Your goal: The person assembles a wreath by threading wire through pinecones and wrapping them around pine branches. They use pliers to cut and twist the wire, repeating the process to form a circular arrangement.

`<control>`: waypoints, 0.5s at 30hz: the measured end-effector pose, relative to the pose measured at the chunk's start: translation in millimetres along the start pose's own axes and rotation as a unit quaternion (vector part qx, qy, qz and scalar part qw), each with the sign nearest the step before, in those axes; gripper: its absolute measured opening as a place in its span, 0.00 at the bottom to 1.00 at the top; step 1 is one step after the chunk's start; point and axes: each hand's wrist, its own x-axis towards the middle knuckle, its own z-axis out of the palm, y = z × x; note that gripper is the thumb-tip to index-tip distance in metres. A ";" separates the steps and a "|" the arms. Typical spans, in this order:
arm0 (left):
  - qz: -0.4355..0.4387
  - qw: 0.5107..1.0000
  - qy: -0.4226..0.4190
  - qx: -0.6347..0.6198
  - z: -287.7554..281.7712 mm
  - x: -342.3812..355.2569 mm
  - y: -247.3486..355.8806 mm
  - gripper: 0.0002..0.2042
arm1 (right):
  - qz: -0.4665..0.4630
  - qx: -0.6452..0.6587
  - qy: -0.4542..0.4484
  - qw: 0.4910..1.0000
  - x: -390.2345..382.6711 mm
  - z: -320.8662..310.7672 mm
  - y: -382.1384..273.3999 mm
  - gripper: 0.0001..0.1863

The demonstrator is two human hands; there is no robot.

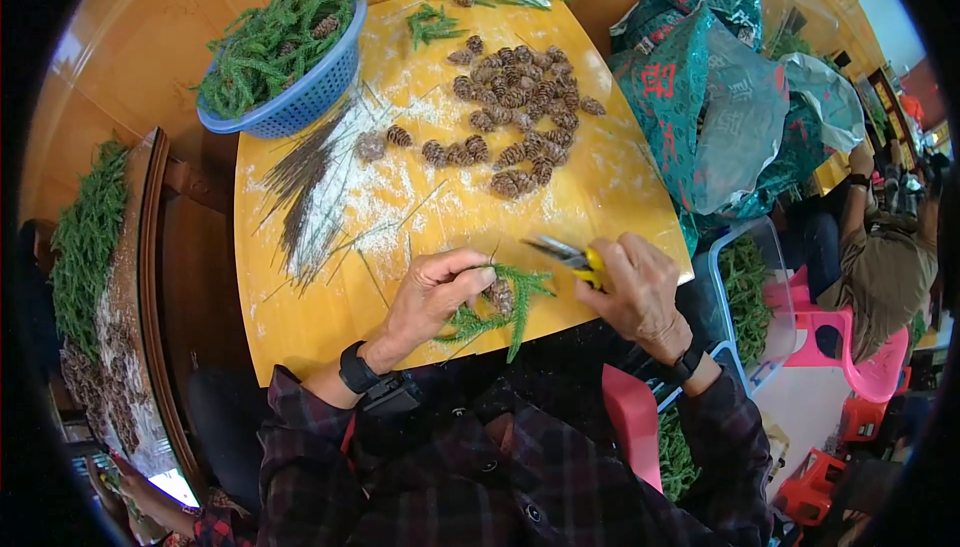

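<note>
My left hand (437, 299) pinches a green artificial pine sprig (516, 309) with a pine cone (498, 295) set among its needles, above the near edge of the yellow tabletop (600, 237). My right hand (640, 285) grips yellow-handled pliers (568, 253), their metal jaws pointing left, a little apart from the sprig. Beyond my hands lies a cluster of brown pine cones (520, 97). Left of them, a bundle of thin dark wires (303, 182) rests on the table amid scattered white powder (372, 187).
A blue basket (300, 112) heaped with green sprigs stands at the far left. Teal plastic bags (690, 97) crowd the right side. Below them sits a clear tub (790, 332) of greenery beside a pink chair (870, 362). Another person (885, 277) sits at the far right.
</note>
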 end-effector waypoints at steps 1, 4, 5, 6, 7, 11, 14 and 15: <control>0.007 1.000 0.006 -0.006 0.4 -0.1 -0.6 0.07 | -0.021 0.009 -0.018 1.000 2.0 1.3 -4.1 0.20; 0.020 0.999 0.018 -0.019 1.9 0.3 0.1 0.07 | -0.064 0.027 -0.054 0.996 6.3 3.1 -12.8 0.20; 0.022 0.999 0.021 -0.022 2.4 0.6 0.7 0.07 | -0.058 0.021 -0.058 0.996 6.4 3.5 -14.6 0.19; 0.023 0.999 0.024 -0.025 2.6 0.8 1.4 0.07 | -0.051 0.015 -0.063 0.997 6.6 3.9 -16.2 0.19; 0.024 0.999 0.027 -0.028 2.7 1.1 1.2 0.07 | -0.044 0.008 -0.069 0.997 6.6 4.4 -17.1 0.19; 0.027 0.999 0.026 -0.009 1.8 0.6 2.0 0.07 | -0.035 0.000 -0.070 0.997 8.1 5.1 -19.4 0.18; 0.025 0.999 0.025 -0.013 1.6 0.8 2.0 0.07 | -0.051 0.009 -0.055 0.997 9.1 9.2 -17.6 0.19; 0.024 0.999 0.025 -0.015 1.7 0.8 2.0 0.08 | -0.059 0.013 -0.046 0.997 9.3 9.9 -17.2 0.20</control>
